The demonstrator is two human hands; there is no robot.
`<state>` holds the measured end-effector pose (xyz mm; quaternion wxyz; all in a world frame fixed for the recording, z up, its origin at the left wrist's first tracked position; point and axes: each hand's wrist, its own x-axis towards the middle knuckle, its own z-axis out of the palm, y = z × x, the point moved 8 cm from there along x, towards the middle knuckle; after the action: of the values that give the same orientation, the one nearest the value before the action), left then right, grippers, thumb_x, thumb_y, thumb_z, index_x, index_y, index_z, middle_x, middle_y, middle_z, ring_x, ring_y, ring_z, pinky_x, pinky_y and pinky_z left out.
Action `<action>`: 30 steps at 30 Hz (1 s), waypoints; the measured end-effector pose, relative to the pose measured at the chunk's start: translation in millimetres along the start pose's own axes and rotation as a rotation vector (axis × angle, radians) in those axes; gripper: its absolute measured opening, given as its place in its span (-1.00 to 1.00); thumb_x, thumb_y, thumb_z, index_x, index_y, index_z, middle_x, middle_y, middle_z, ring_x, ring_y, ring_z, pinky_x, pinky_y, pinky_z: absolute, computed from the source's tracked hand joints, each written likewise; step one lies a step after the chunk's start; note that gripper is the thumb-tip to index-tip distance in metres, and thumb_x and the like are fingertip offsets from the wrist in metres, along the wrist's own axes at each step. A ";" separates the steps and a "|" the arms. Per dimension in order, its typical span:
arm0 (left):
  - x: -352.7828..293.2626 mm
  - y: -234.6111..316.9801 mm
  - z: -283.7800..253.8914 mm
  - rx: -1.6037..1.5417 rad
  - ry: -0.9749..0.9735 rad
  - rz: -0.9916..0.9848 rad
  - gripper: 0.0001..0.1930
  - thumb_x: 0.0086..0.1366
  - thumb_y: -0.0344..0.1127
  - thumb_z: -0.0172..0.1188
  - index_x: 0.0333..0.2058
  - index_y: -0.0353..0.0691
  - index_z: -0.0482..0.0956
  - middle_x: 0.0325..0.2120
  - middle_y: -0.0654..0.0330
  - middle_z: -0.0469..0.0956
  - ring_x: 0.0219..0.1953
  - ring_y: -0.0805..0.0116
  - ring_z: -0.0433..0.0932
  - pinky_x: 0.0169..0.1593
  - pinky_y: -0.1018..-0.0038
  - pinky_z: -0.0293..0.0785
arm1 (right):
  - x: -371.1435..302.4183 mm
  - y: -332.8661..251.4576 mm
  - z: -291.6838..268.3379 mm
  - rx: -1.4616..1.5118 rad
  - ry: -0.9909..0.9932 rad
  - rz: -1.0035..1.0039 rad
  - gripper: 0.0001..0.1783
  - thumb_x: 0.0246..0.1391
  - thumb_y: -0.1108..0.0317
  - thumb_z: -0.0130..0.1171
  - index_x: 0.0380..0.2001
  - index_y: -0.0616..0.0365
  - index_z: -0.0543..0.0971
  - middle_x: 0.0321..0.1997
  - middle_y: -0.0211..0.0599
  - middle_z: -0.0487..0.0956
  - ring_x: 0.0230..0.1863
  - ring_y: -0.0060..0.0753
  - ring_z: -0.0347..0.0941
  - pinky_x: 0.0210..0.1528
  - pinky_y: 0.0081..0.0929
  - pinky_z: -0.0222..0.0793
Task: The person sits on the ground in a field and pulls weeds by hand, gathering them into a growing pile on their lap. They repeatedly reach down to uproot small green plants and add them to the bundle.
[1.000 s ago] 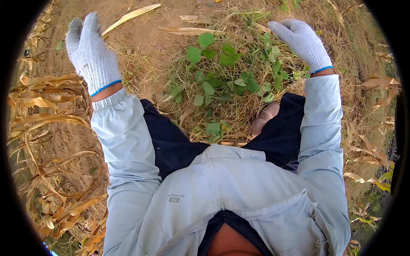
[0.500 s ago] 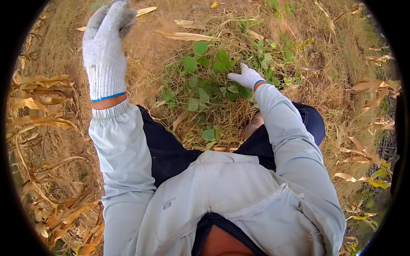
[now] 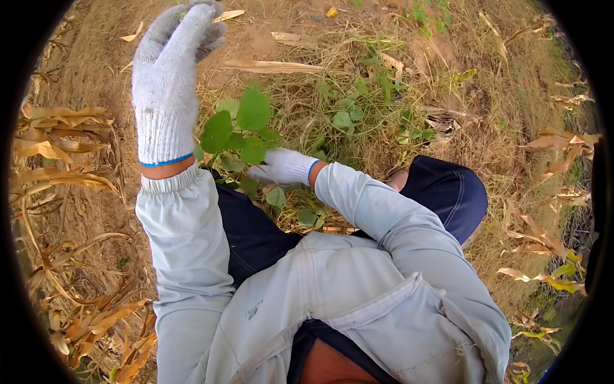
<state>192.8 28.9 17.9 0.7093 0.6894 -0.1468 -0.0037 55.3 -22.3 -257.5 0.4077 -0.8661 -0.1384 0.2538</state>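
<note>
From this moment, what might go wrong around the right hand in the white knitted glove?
The right hand, in its white knitted glove, is among broad, rounded green leaves that hide its fingertips, so these leaves might tear unnoticed. Dry, yellowish straw lies close by and might catch on the knitted fabric.

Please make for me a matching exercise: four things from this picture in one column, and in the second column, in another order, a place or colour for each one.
Things:
1. left hand
2. right hand
3. trousers
4. jacket

Places and colours:
A. dark blue
B. among the green leaves
C. pale grey
D. at the picture's top edge, left of centre

Right pairs: 1-D, 2-B, 3-A, 4-C
</note>
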 end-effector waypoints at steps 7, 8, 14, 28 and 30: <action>-3.0 4.8 -6.6 0.025 -0.012 0.020 -0.68 0.51 -0.21 0.15 0.05 -0.32 0.64 -0.05 0.12 0.69 -0.07 0.33 0.68 0.10 0.37 0.61 | -30.5 146.4 -49.9 0.031 0.356 0.502 -0.47 0.33 0.00 0.07 0.22 0.07 0.57 0.19 0.00 0.63 0.21 0.10 0.54 0.29 -0.18 0.41; -3.3 4.7 -8.6 0.034 -0.022 0.026 -0.68 0.51 -0.21 0.15 0.04 -0.31 0.65 -0.06 0.12 0.69 -0.07 0.33 0.68 0.10 0.37 0.61 | -34.7 142.2 -70.6 0.065 0.455 0.508 -0.47 0.32 0.03 0.07 0.21 0.10 0.57 0.19 0.00 0.63 0.21 0.09 0.54 0.30 -0.19 0.41; -1.4 -0.6 -3.4 0.074 -0.050 -0.001 -0.68 0.51 -0.20 0.16 0.03 -0.30 0.67 -0.07 0.14 0.71 -0.09 0.36 0.68 0.08 0.38 0.60 | -52.7 216.7 -109.1 0.168 0.573 0.709 -0.34 0.24 -0.01 0.10 0.31 0.13 0.49 0.33 0.09 0.52 0.35 0.10 0.44 0.41 -0.21 0.29; 2.1 -1.3 -4.8 0.128 -0.061 0.004 -0.68 0.51 -0.21 0.15 0.03 -0.31 0.66 -0.06 0.13 0.70 -0.10 0.37 0.68 0.07 0.38 0.60 | -91.8 203.0 -118.5 -0.328 0.938 0.764 -0.32 0.13 0.00 0.29 0.30 -0.10 0.45 0.46 -0.27 0.38 0.31 -0.01 0.43 0.32 -0.11 0.38; 3.3 -2.8 -0.9 0.136 -0.077 -0.005 -0.68 0.50 -0.20 0.17 0.03 -0.31 0.67 -0.06 0.14 0.71 -0.11 0.38 0.68 0.06 0.40 0.59 | -69.4 189.1 -109.2 -0.359 0.762 0.738 -0.20 0.12 0.00 0.34 0.38 0.01 0.36 0.50 -0.21 0.32 0.39 0.01 0.34 0.35 -0.16 0.33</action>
<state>196.8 28.9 15.8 0.6547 0.7356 -0.1723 -0.0221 64.0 -241.8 -322.9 0.1590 -0.9435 0.2899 0.0210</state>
